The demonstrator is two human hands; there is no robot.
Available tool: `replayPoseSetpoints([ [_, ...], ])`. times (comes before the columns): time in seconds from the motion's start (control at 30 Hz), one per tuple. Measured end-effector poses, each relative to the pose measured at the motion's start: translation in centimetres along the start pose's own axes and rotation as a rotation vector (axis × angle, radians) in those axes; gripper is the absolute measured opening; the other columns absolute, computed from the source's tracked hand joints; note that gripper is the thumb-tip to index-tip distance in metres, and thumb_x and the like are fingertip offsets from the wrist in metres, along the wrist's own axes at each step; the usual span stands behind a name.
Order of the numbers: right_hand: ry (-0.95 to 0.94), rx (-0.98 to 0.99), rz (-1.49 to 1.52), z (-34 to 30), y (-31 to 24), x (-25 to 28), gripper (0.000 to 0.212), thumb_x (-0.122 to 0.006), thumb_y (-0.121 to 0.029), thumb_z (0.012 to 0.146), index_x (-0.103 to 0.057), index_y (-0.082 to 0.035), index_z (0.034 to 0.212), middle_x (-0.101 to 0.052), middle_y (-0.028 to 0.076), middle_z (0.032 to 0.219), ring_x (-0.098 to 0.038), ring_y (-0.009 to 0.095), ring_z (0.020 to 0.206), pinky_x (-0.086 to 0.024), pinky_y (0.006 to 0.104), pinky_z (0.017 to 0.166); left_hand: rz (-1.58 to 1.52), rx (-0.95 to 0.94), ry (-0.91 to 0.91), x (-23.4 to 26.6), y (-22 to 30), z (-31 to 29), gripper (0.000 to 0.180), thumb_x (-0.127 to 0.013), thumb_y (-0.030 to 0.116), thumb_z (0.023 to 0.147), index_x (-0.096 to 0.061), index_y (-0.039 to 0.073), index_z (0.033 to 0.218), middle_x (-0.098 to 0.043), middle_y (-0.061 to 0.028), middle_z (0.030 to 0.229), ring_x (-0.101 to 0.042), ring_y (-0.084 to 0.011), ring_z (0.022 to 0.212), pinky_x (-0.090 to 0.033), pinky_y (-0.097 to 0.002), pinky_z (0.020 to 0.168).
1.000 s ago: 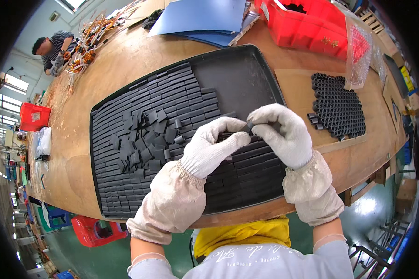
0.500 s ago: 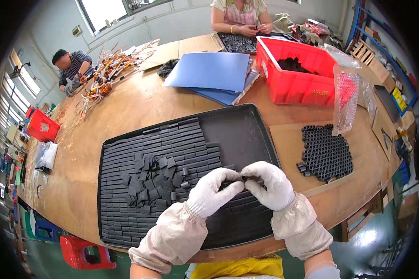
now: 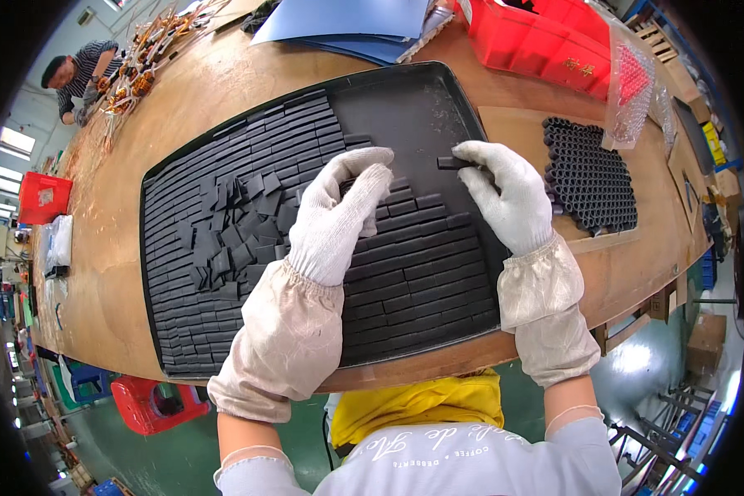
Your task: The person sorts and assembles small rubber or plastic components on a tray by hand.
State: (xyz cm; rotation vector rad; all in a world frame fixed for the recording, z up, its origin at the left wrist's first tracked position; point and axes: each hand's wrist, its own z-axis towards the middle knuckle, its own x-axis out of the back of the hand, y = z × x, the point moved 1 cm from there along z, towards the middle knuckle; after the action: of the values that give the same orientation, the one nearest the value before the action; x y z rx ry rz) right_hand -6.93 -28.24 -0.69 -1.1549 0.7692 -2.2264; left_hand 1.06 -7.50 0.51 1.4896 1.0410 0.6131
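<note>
My right hand (image 3: 508, 194), in a white knit glove, pinches a short black tube (image 3: 449, 163) between thumb and fingertips, above the bare part of a large black tray (image 3: 426, 107). My left hand (image 3: 339, 207), also gloved, is closed above the tray's middle; what its curled fingers hold, if anything, is too hidden to make out. Rows of narrow black pieces (image 3: 422, 285) lie side by side in the tray. On top of the rows, left of my left hand, is a loose heap of small flat black squares (image 3: 240, 231).
Right of the tray, a block of upright black tubes (image 3: 591, 178) stands on cardboard. A red bin (image 3: 546, 50) with bubble wrap (image 3: 632, 91) and blue sheets (image 3: 339, 25) lie beyond. Another person (image 3: 83, 78) works at far left beside wired parts (image 3: 136, 74). A red stool (image 3: 153, 405) stands below.
My hands, together before, have moved apart, the left to the left and the right to the right with the black tube showing. The view has tilted down, so the tray sits higher in the picture.
</note>
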Motion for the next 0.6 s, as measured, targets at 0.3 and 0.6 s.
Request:
replayPoseSetpoints([
  [0.3, -0.289, 0.267, -0.309, -1.6, 0.3, -1.7, 0.034, -0.062, 0.003, 0.075, -0.068, -0.012, 0.105, -0.069, 0.008, 0.091, -0.065, 0.03, 0.083, -0.051, 0.0412, 0.077, -0.186, 0.106, -0.132, 0.1, -1.8, -0.8, 0.031, -0.062, 0.019, 0.097, -0.06, 0.001, 0.122, -0.06, 0.0, 0.086, -0.043, -0.0027, 0.06, -0.033, -0.0187, 0.052],
  [0.6, -0.197, 0.25, -0.346, -1.3, -0.5, -1.0, 0.038, -0.064, 0.0, 0.078, -0.066, -0.013, 0.114, -0.066, 0.009, 0.085, -0.063, 0.029, 0.081, -0.051, 0.0403, 0.075, -0.187, 0.126, -0.213, 0.0, -1.3, -1.0, 0.033, -0.062, 0.022, 0.098, -0.06, 0.002, 0.123, -0.059, 0.002, 0.086, -0.043, -0.0031, 0.066, -0.036, -0.0184, 0.056],
])
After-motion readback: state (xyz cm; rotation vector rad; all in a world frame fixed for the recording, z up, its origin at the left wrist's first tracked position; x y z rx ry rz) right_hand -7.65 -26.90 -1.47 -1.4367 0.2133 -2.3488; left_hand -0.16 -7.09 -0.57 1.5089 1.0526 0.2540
